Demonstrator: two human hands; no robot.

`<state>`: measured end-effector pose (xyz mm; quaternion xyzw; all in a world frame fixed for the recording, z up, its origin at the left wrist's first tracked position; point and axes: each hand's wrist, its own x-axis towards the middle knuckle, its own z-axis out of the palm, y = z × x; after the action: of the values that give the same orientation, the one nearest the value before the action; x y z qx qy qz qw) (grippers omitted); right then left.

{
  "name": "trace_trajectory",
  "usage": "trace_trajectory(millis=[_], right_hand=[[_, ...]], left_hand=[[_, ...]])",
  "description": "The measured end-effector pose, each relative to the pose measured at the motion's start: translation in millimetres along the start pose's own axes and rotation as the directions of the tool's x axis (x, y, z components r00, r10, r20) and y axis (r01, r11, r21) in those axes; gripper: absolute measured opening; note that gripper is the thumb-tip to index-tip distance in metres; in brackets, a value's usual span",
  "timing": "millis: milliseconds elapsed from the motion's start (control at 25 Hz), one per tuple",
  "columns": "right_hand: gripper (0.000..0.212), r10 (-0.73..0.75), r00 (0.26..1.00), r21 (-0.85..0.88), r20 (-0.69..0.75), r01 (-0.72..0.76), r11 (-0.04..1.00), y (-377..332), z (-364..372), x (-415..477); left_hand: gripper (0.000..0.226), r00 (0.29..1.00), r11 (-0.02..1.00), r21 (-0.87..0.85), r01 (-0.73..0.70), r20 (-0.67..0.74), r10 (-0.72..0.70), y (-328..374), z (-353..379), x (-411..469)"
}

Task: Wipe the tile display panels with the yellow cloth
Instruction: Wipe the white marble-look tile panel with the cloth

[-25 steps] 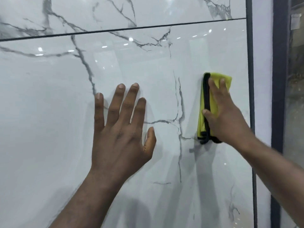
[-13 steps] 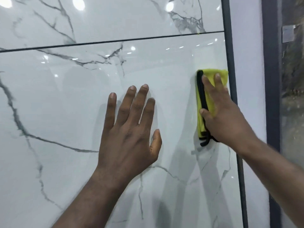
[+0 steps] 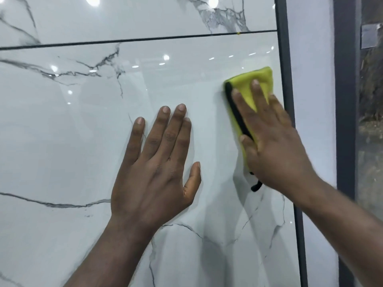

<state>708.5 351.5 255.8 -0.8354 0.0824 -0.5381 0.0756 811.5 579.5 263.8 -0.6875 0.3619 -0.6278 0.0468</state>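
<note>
A glossy white marble-look tile panel (image 3: 72,131) with grey veins fills the view. A folded yellow cloth (image 3: 246,85) with a black edge lies flat against it near the panel's right edge. My right hand (image 3: 275,146) presses the cloth onto the tile with straight, spread fingers and covers its lower half. My left hand (image 3: 159,162) rests flat on the same panel to the left of the cloth, fingers straight and pointing up, holding nothing.
A dark horizontal joint (image 3: 134,39) separates this panel from another marble panel (image 3: 134,15) above. A dark vertical frame strip (image 3: 287,79) borders the panel on the right, then a white strip (image 3: 313,100), a second dark post (image 3: 346,121) and glass.
The view has shifted down along the panel and closer. My right hand with the cloth stays at the panel's right edge, now tilted slightly. My left hand remains flat on the tile.
</note>
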Motion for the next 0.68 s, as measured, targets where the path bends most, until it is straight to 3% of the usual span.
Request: trace_trajectory(millis=[40, 80, 160, 200, 240, 360, 400, 520, 560, 680], right_hand=[[0.09, -0.055, 0.998, -0.026, -0.011, 0.055, 0.998, -1, 3, -6], [0.087, -0.011, 1.0, -0.011, -0.002, 0.011, 1.0, 4, 6, -14], [0.081, 0.29, 0.957, 0.098, 0.005, -0.289, 0.952, 12, 11, -33], [0.08, 0.37, 0.929, 0.128, 0.004, -0.368, 0.921, 12, 15, -42], [0.08, 0.345, 0.938, 0.124, 0.011, -0.344, 0.931, 7, 18, -48], [0.078, 0.079, 0.997, 0.069, 0.023, -0.081, 0.994, -8, 17, -33], [0.077, 0.084, 0.996, 0.056, 0.002, -0.084, 0.995, -1, 16, -19], [0.071, 0.331, 0.941, 0.184, -0.066, -0.315, 0.931, 27, 22, -4], [0.071, 0.345, 0.935, 0.223, -0.079, -0.321, 0.921, 29, 32, -19], [0.064, 0.188, 0.982, 0.261, -0.001, -0.181, 0.948, 4, 61, -74]], left_hand=[[0.076, 1.0, 1.0, 0.006, -0.003, 0.002, 0.003, 0, 1, -1], [0.076, 1.0, 1.0, 0.009, -0.003, 0.0, 0.003, 0, 1, -1], [0.075, 1.0, 1.0, 0.004, -0.004, -0.007, 0.004, 1, 1, -2], [0.075, 1.0, 1.0, 0.002, -0.006, -0.005, 0.006, 1, 1, -2], [0.076, 1.0, 1.0, 0.0, -0.008, -0.003, 0.008, 1, 1, -1], [0.075, 1.0, 1.0, -0.01, -0.012, 0.001, 0.012, 2, 0, -1], [0.075, 1.0, 1.0, -0.011, -0.012, 0.003, 0.012, 2, 0, -1], [0.075, 1.0, 1.0, -0.009, -0.009, 0.004, 0.009, 0, 0, -1], [0.075, 1.0, 1.0, -0.011, -0.008, 0.003, 0.008, 0, 0, -1], [0.075, 1.0, 1.0, -0.011, -0.015, 0.002, 0.015, 2, 1, -1]])
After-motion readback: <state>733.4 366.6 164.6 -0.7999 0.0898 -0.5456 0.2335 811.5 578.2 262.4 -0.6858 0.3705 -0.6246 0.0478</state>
